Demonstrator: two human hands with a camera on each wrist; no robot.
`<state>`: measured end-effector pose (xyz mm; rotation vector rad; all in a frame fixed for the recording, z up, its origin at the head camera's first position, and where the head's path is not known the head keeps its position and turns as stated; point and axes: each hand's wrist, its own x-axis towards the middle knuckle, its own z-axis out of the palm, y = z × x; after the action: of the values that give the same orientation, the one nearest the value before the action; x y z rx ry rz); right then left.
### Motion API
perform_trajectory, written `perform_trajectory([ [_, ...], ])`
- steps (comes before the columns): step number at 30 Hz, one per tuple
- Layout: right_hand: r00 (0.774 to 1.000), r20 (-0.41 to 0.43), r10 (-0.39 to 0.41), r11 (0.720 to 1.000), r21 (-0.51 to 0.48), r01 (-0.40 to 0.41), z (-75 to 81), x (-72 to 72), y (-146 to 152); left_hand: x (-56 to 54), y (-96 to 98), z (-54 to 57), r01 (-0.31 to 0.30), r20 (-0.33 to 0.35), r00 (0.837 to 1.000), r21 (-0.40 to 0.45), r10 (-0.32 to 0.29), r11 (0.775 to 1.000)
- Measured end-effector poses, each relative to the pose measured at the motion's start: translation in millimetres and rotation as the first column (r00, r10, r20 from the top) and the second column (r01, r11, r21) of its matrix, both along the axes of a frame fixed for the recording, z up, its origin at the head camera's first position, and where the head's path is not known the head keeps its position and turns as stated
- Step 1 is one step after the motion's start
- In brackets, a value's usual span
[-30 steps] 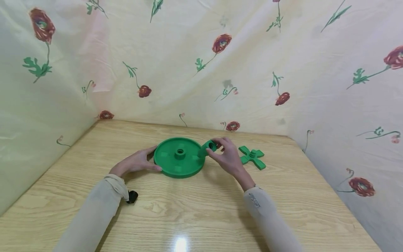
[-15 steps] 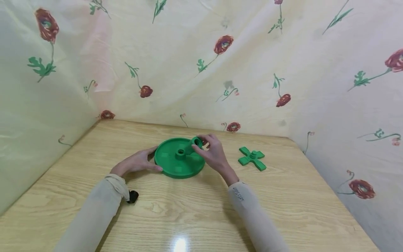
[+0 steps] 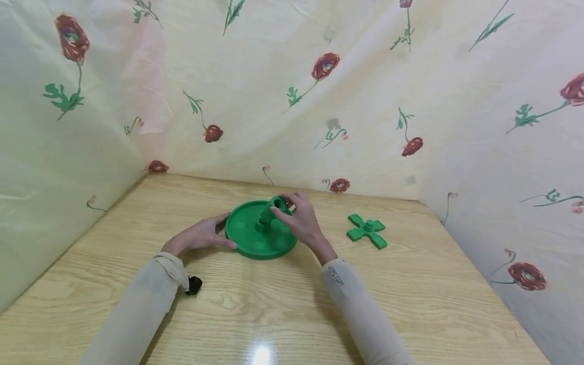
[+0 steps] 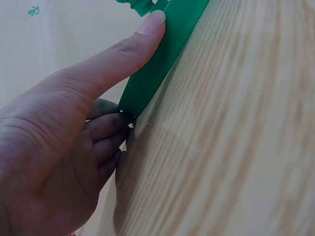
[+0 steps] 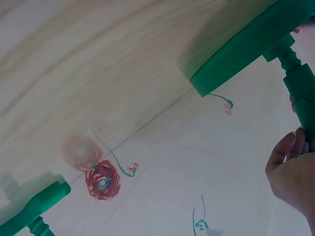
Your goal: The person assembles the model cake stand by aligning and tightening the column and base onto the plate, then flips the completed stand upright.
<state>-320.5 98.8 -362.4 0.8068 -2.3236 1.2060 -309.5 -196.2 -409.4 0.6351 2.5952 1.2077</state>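
A green round tray-like base [image 3: 242,238] with a raised rim lies on the table, a short socket at its centre. My left hand [image 3: 203,234] holds its left edge, the thumb [image 4: 142,39] along the rim and the fingers curled at the far side. My right hand [image 3: 298,218] pinches the upper end of a short green hollow tube [image 3: 270,212], tilted over the base's centre. In the right wrist view, the tube [image 5: 301,88] has a threaded lower end at the socket; how deep it sits cannot be told.
A green cross-shaped piece [image 3: 367,230] with a threaded stub pointing up lies on the wooden table [image 3: 255,314], right of the base. Flower-patterned sheeting [image 3: 274,101] closes off the back and both sides. A small black object [image 3: 193,285] shows at the left cuff.
My right hand has carried the tube leftward from the base's right rim to its central socket, and the tube stands more upright. The left hand stays at the rim.
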Motion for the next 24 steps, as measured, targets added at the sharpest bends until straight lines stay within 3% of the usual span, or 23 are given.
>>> perform_trajectory([
  [24, 0.999, 0.042, -0.004, 0.995, 0.104, -0.001, 4.3, -8.0, -15, -0.5, 0.0, -1.0, -0.005, 0.021, 1.000, 0.011, 0.004, 1.000],
])
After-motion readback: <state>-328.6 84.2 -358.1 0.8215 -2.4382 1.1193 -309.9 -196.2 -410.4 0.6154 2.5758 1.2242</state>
